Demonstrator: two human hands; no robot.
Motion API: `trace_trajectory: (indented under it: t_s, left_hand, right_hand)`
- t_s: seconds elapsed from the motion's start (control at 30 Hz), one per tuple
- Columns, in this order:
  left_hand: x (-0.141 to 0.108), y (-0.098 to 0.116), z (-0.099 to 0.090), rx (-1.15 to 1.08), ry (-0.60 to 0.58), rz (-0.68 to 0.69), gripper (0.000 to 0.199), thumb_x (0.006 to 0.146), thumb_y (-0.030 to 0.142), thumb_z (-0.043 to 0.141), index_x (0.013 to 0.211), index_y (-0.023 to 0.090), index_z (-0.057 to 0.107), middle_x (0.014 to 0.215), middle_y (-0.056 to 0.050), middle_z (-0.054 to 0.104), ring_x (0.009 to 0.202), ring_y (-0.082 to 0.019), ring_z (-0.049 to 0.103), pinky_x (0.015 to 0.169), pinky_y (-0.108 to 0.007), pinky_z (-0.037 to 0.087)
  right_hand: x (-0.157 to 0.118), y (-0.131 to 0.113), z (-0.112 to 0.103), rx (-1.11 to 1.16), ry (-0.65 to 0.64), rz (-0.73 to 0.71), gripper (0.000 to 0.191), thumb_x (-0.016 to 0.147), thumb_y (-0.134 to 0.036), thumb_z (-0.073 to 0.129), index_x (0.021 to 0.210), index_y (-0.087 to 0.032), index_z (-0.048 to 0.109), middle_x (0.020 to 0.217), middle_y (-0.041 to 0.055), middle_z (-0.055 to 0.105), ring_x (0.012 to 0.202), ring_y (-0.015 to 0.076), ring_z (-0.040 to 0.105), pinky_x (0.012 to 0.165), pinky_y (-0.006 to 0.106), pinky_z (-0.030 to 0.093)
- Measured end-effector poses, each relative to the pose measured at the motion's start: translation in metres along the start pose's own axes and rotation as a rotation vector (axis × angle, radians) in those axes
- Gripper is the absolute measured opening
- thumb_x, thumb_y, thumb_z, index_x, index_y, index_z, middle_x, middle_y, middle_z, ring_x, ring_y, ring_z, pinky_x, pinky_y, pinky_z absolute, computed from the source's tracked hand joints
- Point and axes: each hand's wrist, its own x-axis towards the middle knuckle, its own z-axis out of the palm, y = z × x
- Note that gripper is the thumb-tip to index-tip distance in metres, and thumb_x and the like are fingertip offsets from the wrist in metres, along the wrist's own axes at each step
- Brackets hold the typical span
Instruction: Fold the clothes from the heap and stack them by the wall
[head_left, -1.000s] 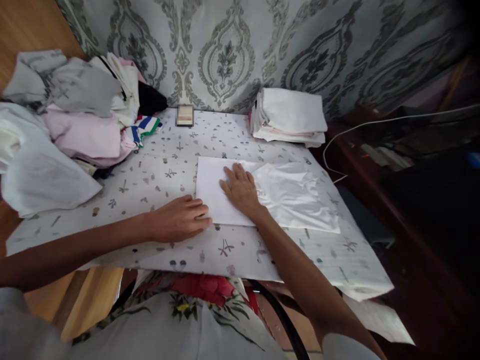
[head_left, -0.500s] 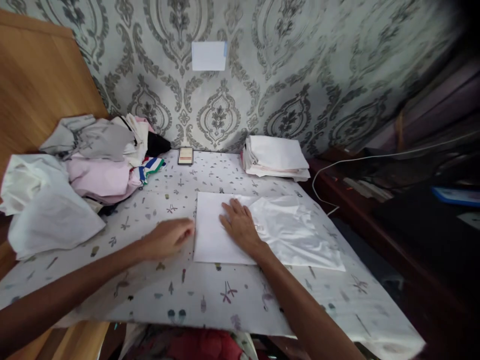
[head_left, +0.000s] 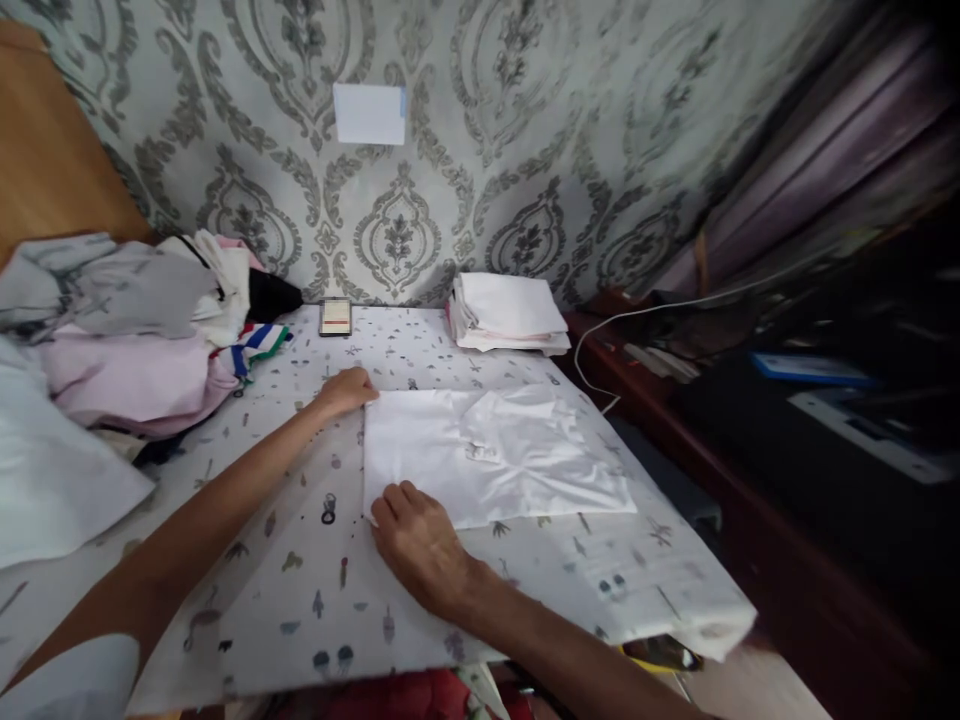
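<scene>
A white garment (head_left: 435,440), folded into a long rectangle, lies on the patterned cloth of the table (head_left: 300,590). Its left part is smooth, its right part wrinkled. My left hand (head_left: 347,388) is closed on the garment's far left corner, fingers pinched together. My right hand (head_left: 420,545) has its fingers curled down at the near left corner; the fingertips are partly hidden beneath the hand.
A heap of clothes (head_left: 135,370) lies at the left. Folded white clothes (head_left: 510,310) are stacked near the wall, and a small framed box (head_left: 335,317) stands left of them. A white cable (head_left: 645,312) crosses the dark furniture at right.
My left hand has moved up to the garment's far corner. My right hand has come off the garment's middle to its near left corner and curled its fingers. The view has shifted right.
</scene>
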Motion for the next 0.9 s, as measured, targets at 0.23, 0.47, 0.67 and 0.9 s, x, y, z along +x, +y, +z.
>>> trace_trajectory:
  t_s: [0.23,0.47,0.67,0.9]
  left_hand:
    - [-0.009,-0.001,-0.015,-0.282,-0.052,0.034,0.016,0.07,0.028,0.066,0.068,0.019,0.053,0.053,0.005,0.053,0.052,-0.013,0.056,0.053,-0.023,0.046]
    - [-0.062,-0.044,-0.046,-0.908,0.134,-0.255,0.028,0.057,0.021,0.079,0.077,0.017,0.06,0.065,0.001,0.068,0.058,-0.015,0.065,0.055,-0.024,0.056]
    - [-0.134,-0.051,-0.044,-1.036,-0.103,-0.402,0.033,0.065,0.034,0.085,0.084,0.017,0.065,0.081,-0.009,0.077,0.073,-0.023,0.074,0.064,-0.033,0.062]
    - [-0.17,-0.017,-0.023,-1.047,-0.257,-0.366,0.065,0.055,0.036,0.09,0.113,0.02,0.065,0.103,-0.011,0.077,0.086,-0.03,0.075,0.066,-0.036,0.062]
  right_hand:
    - [0.009,0.0,-0.018,0.227,0.013,0.087,0.005,0.094,-0.02,0.056,0.09,-0.018,0.06,0.09,0.0063,0.066,0.086,0.0206,0.061,0.071,0.03,0.048]
    - [0.048,-0.042,-0.012,0.381,-0.004,0.052,0.013,0.095,-0.029,0.056,0.093,-0.018,0.062,0.092,0.007,0.069,0.085,0.0206,0.064,0.072,0.03,0.05]
    - [0.046,-0.042,-0.002,0.518,-0.097,0.044,0.011,0.092,-0.027,0.06,0.093,-0.017,0.065,0.092,0.0065,0.071,0.085,0.0203,0.066,0.075,0.03,0.051]
    - [0.043,0.014,-0.013,0.838,0.31,0.321,0.043,0.098,-0.039,0.05,0.136,-0.019,0.055,0.137,0.0131,0.06,0.131,0.0236,0.054,0.111,0.041,0.043]
